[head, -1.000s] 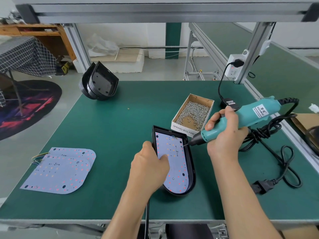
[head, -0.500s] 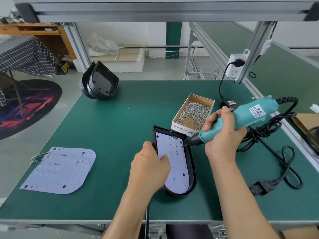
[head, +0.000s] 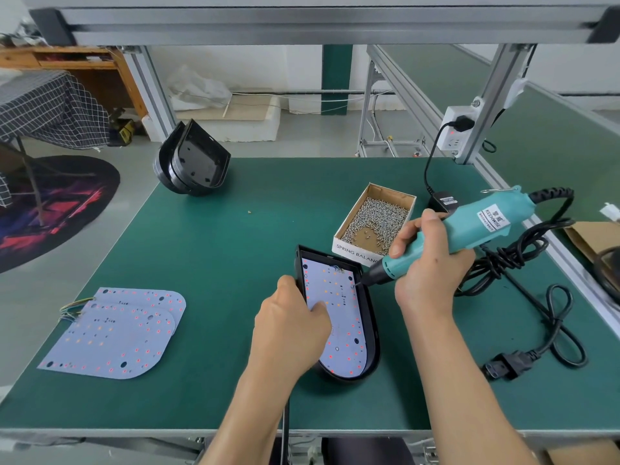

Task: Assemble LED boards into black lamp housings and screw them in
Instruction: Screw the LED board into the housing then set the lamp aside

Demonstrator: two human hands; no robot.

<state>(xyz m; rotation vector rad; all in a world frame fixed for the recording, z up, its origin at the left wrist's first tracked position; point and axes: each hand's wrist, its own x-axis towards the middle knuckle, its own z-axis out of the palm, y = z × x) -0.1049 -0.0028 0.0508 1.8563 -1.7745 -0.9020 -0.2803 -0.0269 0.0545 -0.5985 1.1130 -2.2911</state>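
**Driving a screw at the board's far right edge**

My left hand (head: pixel 291 333) is gripping the black housing (head: pixel 369 317) near the green table's (head: pixel 218 250) front edge — pale LED board (head: pixel 342 317) dotted red inside, long axis running away from me, rounded end nearest. My right hand (head: pixel 432 263) is clutching the teal screwdriver (head: pixel 469 226) — bit touching the board.

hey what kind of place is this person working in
Likely a small factory assembly bench: green work mat under an aluminium frame, an electric screwdriver, a box of screws, spare LED boards.
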